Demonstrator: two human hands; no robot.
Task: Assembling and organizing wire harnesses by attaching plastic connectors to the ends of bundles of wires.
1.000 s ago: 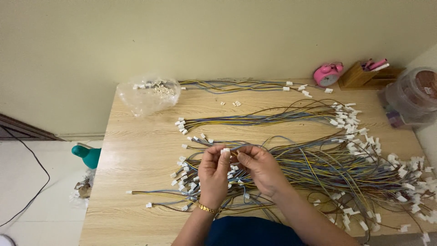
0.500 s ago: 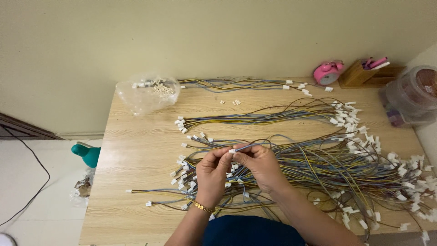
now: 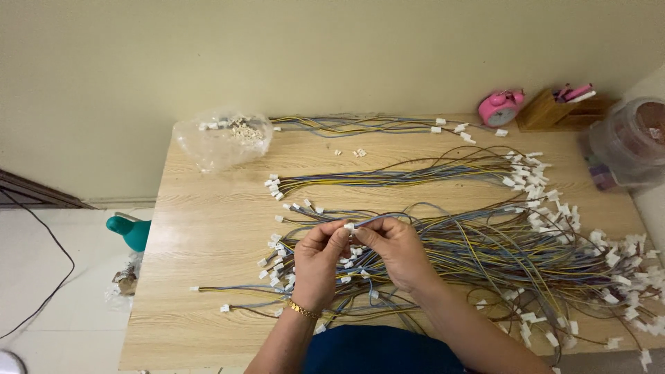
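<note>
Left hand: the left hand [image 3: 317,266] sits low in the middle of the view, fingers drawn together in a grip that pinches a small white connector [image 3: 349,226] at its tip; a gold bracelet [image 3: 303,309] circles the wrist.
Right hand: the right hand [image 3: 393,251] is just beside the left, at its 3 o'clock, with thumb and forefinger pressed together on the same connector and on the thin wire leading out of it.
Connector: held between both hands' fingertips, lifted just above the counter [image 3: 208,235], at about 12 o'clock from the left hand.
Wire pile: a loose heap of blue, yellow and brown wires [image 3: 499,249] with white plugs spreads from under the hands toward 3 o'clock, touching the right forearm.
Middle bundle: a tidier wire bundle [image 3: 402,174] lies at 12 o'clock from the hands, well apart from them.
Far bundle: another wire bundle [image 3: 360,125] runs along the counter's far edge.
Bag: a clear plastic bag [image 3: 220,142] of small white parts rests at 11 o'clock, near the far left corner.
Clock: a pink alarm clock [image 3: 500,109] stands at 1 o'clock beside a wooden holder [image 3: 554,111].
Jar: a clear plastic jar [image 3: 627,145] sits at 2 o'clock on the right edge.
Floor: a teal bottle [image 3: 130,231] lies at 9 o'clock, off the counter.
</note>
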